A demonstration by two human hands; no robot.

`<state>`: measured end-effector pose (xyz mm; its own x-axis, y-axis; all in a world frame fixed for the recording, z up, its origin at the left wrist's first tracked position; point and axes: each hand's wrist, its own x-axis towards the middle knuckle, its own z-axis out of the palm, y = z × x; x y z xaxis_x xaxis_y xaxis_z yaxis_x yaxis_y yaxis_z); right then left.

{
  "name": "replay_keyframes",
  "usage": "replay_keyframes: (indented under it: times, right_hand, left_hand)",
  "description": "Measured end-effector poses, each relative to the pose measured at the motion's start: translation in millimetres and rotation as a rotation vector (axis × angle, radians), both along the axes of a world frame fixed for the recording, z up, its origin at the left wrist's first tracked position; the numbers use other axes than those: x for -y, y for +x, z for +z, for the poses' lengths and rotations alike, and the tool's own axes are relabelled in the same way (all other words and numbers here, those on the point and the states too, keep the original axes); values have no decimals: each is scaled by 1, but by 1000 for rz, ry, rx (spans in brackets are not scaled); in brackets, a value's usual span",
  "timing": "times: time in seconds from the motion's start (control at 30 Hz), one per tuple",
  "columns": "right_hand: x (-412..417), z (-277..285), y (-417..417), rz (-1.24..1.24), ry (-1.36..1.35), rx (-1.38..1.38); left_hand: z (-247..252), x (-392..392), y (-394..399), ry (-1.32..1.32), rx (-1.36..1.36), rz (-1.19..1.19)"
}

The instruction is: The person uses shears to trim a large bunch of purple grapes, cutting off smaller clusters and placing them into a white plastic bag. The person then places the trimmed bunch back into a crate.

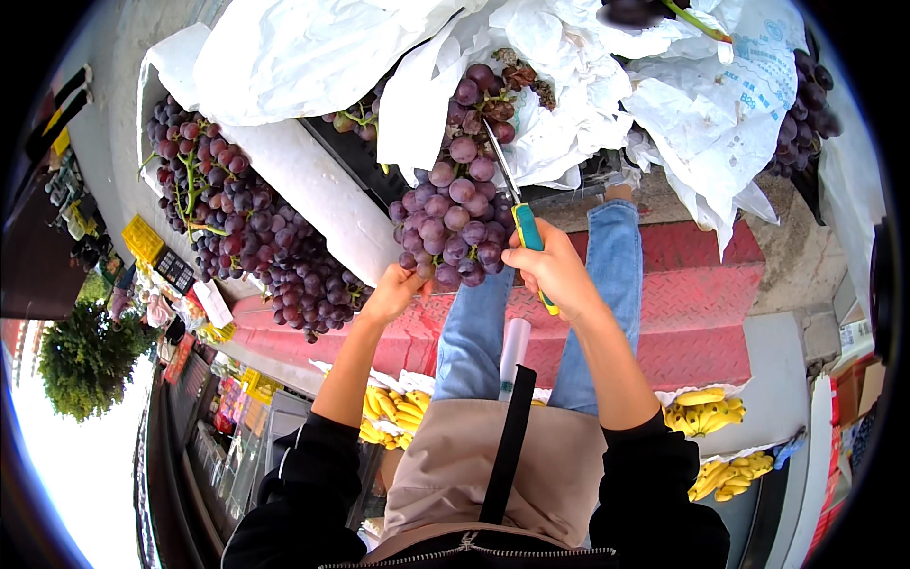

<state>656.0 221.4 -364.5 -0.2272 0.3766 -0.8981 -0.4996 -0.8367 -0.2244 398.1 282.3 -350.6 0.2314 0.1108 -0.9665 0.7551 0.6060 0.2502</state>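
A bunch of purple-red grapes (pixel 455 206) lies before me over white wrapping paper (pixel 561 78). At the bunch's lower left end, my left hand (pixel 392 295) pinches the berries between thumb and fingers. In my right hand (pixel 551 263) is a pair of slim-bladed snips (pixel 527 227) with a green and yellow handle. Their metal blades reach up along the bunch's right side, with the tips at its upper part. Brown, shrivelled grapes (pixel 519 77) show at the far end of the bunch. Whether the blades are parted I cannot tell.
To the left, a white foam box (pixel 313 192) is filled with dark grapes (pixel 249 220). More grapes (pixel 803 117) hang at the right. Red metal steps (pixel 689 284) lie below my hands. Bananas (pixel 704 412) are nearby on both sides of my legs.
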Motion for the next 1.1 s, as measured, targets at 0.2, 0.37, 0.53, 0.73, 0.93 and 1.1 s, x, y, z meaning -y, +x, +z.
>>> replay_keyframes:
  times: [0.2,0.37,0.53,0.73,0.93,1.1]
  right_hand:
    - [-12,6,2,-210,-86,-240]
    - [-11,7,4,-262,-105,-328]
    - [-20,6,7,-264,-100,-351]
    - [-15,8,-1,-348,-185,-317]
    - [-13,16,7,-481,-177,-523]
    - [-11,6,11,-544,-183,-740]
  left_hand:
    - [-1,2,1,15,30,65]
    - [-2,3,-1,14,34,85]
    - [-2,3,-2,-4,36,83]
    - [-4,3,-4,9,22,69]
    - [-6,5,-7,21,34,78]
    - [-6,5,-8,12,37,85]
